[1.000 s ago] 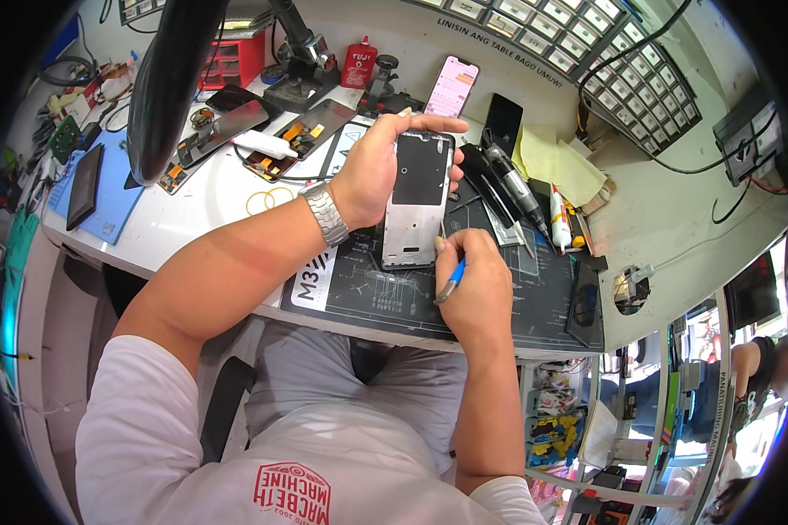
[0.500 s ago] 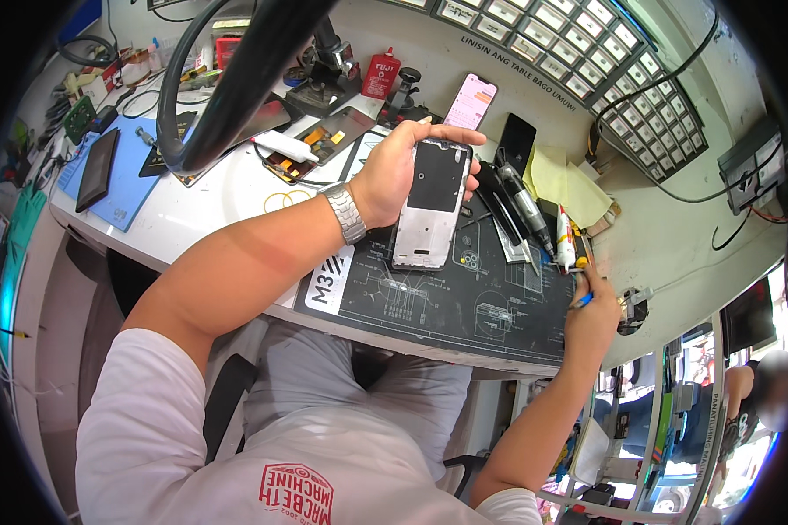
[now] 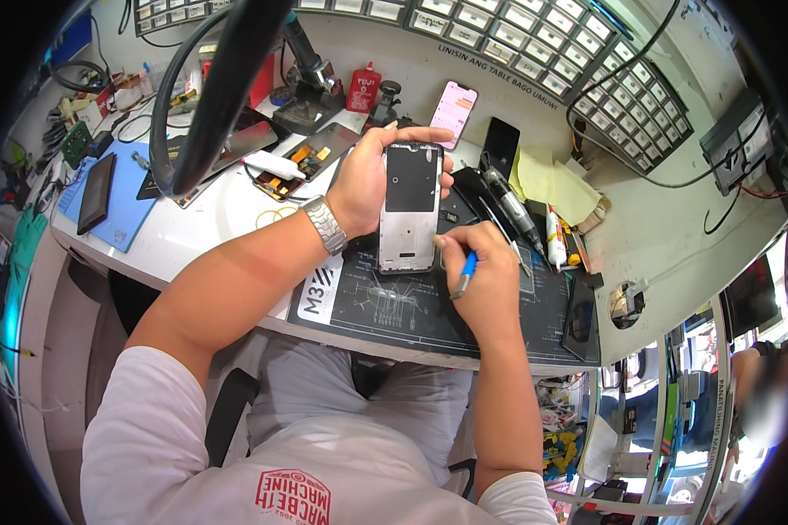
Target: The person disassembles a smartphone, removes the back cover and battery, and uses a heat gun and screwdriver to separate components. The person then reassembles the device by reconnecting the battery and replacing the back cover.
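Observation:
My left hand (image 3: 359,188) grips a phone frame (image 3: 409,234) from its left side, fingers wrapped behind and showing at its right edge. The frame is held upright over a dark printed work mat (image 3: 350,319); its upper part is black, its lower part silver-grey. In my right hand (image 3: 492,284) is a slim tool with a blue and silver handle (image 3: 469,265). My right fingertips are close to the frame's lower right edge. The tool's working tip is hidden by the fingers, so its kind does not show.
Behind the hands stand a lit phone (image 3: 452,112), a dark phone (image 3: 502,144) and a red bottle (image 3: 363,87). A white tube (image 3: 554,236) and yellow sheets (image 3: 556,184) lie right. A thick black arm (image 3: 228,96) crosses the upper left. Another dark phone (image 3: 580,315) lies at the mat's right.
My right hand has moved left from the mat's right edge to the frame, bringing the blue-handled tool. My left hand still holds the frame. The whole view has shifted slightly.

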`<state>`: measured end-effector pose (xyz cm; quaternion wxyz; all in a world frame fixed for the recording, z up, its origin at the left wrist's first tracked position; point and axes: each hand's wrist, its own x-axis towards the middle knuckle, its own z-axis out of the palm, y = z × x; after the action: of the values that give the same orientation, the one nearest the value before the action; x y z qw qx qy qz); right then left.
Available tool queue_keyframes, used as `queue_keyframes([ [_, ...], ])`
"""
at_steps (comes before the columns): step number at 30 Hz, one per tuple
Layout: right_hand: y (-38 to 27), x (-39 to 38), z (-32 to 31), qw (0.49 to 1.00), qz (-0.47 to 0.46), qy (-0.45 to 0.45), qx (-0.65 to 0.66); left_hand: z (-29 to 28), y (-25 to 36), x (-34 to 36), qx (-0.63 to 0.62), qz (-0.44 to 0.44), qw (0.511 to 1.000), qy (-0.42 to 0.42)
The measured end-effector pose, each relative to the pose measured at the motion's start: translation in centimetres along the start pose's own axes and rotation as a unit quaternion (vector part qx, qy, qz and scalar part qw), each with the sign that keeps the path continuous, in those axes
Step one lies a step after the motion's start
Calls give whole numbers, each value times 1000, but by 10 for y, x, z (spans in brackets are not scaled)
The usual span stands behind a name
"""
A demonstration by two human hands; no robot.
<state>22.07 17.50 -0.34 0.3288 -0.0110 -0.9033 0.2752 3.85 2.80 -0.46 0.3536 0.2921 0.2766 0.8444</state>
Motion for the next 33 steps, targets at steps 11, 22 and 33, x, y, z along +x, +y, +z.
queue_keyframes([
  [11, 139, 34, -112, 889, 176, 59, -418, -7, 11, 8, -19, 16, 999, -21],
  [22, 59, 96, -91, 962, 224, -36, -153, -6, 12, 3, 8, -1, 1000, -25],
  [33, 34, 102, 23, 886, 155, -354, 258, -16, 14, 7, 55, 39, 997, -24],
])
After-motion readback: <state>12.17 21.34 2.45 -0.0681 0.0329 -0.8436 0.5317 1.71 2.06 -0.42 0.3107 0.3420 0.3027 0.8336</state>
